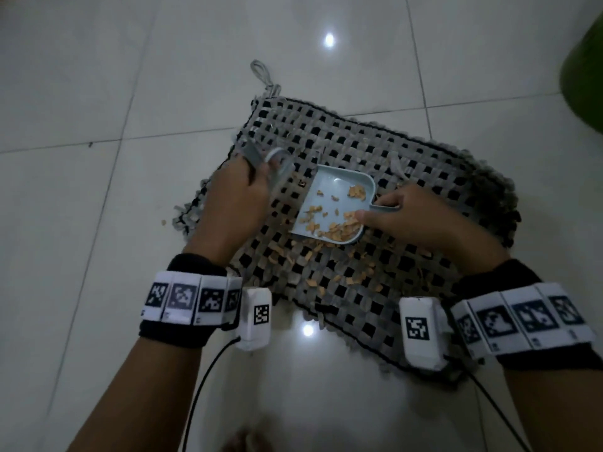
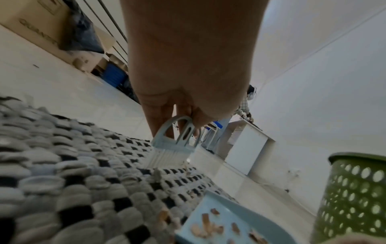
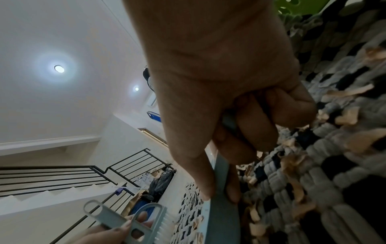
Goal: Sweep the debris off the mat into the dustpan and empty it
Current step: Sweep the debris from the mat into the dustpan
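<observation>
A grey and black woven mat (image 1: 424,164) lies on the tiled floor. On it sits a light blue dustpan (image 1: 329,197) with tan debris (image 1: 339,228) inside; more debris (image 1: 329,272) is scattered on the mat in front of it. My right hand (image 1: 391,213) grips the dustpan's handle, thumb on the rim. My left hand (image 1: 241,187) holds a small light blue brush (image 2: 173,143) by its looped handle, bristles down on the mat, left of the dustpan (image 2: 225,219). The right wrist view shows the brush (image 3: 133,222) and the dustpan's edge (image 3: 221,198).
A green perforated bin (image 2: 355,198) stands right of the mat, seen at the far right edge as a green bin (image 1: 584,60). Cardboard boxes (image 2: 41,29) line the left wall. A white cabinet (image 2: 246,148) and a person (image 2: 244,107) are farther off. Stairs with a black railing (image 3: 62,175) rise behind.
</observation>
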Tool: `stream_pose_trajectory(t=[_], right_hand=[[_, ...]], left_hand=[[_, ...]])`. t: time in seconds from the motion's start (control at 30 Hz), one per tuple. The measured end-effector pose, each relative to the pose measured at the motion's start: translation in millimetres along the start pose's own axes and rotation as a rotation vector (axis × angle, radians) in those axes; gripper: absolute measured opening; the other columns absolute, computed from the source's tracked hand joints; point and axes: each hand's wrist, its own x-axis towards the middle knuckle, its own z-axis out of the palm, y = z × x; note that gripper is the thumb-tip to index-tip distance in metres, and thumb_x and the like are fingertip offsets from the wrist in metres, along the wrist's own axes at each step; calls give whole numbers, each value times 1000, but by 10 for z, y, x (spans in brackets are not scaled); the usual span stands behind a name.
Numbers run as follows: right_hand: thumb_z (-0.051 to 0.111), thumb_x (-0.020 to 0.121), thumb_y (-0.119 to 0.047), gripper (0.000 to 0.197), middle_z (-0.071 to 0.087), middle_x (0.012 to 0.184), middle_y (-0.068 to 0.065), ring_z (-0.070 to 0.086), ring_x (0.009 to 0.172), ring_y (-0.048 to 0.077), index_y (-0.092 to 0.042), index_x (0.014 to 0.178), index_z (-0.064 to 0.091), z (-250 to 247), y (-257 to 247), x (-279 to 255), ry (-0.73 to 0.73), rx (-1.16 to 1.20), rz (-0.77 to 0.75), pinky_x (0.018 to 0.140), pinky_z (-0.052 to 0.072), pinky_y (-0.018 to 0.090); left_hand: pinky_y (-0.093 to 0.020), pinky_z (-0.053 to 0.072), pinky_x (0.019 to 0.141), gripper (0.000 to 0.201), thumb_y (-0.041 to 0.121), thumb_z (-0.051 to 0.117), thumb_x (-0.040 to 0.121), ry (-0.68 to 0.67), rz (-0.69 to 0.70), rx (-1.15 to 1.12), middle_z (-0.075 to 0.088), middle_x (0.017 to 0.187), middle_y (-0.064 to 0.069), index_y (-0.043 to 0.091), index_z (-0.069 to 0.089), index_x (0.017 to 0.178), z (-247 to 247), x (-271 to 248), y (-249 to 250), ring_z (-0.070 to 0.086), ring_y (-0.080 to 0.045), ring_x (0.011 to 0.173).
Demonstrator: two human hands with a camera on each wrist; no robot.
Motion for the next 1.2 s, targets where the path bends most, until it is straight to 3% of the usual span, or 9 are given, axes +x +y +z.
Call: stream_pose_trajectory(t=[0.13, 0.37, 0.5, 0.63, 0.7, 0.8, 0.93, 1.07, 1.2], right_hand=[[73, 85, -50, 36, 77, 90, 10, 71, 87, 37, -15, 91, 81, 24, -8, -19, 8, -3, 19, 77, 59, 51], [73, 86, -47, 29, 74, 81, -5, 65, 68, 14, -21, 93, 81, 19, 47, 8, 19, 38, 20, 62, 51, 31], [73, 86, -45, 26, 74, 88, -11, 64, 70, 5, -22, 97, 81, -16, 87, -2, 7, 67, 22, 57, 44, 23], [72, 88, -43, 26, 64, 53, -21, 57, 47, -5, -20, 98, 81, -16, 111, -7, 19, 58, 37, 50, 38, 21], [73, 88, -43, 27, 61, 48, -20, 53, 39, -9, -19, 98, 81, -9, 121, -8, 24, 60, 35, 49, 37, 20], [73, 87, -44, 30, 60, 56, -18, 52, 38, -10, -18, 99, 81, -27, 120, -8, 33, 62, 39, 47, 36, 18], [71, 91, -39, 28, 51, 35, -20, 48, 33, -7, -12, 95, 79, -81, 114, -50, -7, 69, 30, 34, 29, 7], [73, 89, -37, 26, 58, 41, -20, 50, 34, -7, -13, 91, 79, -108, 162, -52, -12, 107, 30, 34, 31, 7], [75, 85, -42, 24, 69, 55, -17, 55, 42, -8, -20, 89, 81, -117, 192, -38, -7, 114, 48, 50, 40, 19]], left_hand=[[-19, 25, 43, 28, 34, 40, 108, 99, -42, 78, 53, 65, 3, 14, 57, 97, 154, 30, -91, 42, -7, 49], [-21, 24, 45, 28, 32, 36, 108, -97, 158, 193, 49, 68, 11, 14, 57, 113, 535, -322, 236, 40, -2, 51], [-20, 26, 40, 40, 35, 41, 108, 5, 103, 19, 48, 58, 4, 9, 56, 82, 413, -255, 214, 36, -8, 43], [-21, 28, 41, 36, 29, 42, 108, 145, 85, 50, 49, 57, 0, 9, 51, 79, 269, -67, 96, 34, -9, 42], [-21, 28, 40, 32, 28, 40, 109, 115, 64, 120, 45, 57, 2, 11, 51, 84, 334, -22, 68, 32, -8, 43], [-20, 20, 43, 34, 32, 35, 110, -6, 87, 157, 42, 58, 9, 10, 56, 96, 504, -111, 134, 35, -7, 44], [-16, 25, 42, 32, 35, 35, 109, -116, 209, 64, 45, 59, 9, 17, 51, 87, 570, -353, 320, 42, -7, 44], [-20, 26, 40, 39, 31, 42, 108, 54, 161, -28, 44, 55, 3, 12, 49, 74, 432, -256, 216, 37, -12, 44], [-21, 20, 41, 36, 28, 42, 108, 112, 82, 33, 44, 55, 2, 14, 45, 75, 372, -111, 49, 32, -9, 42]])
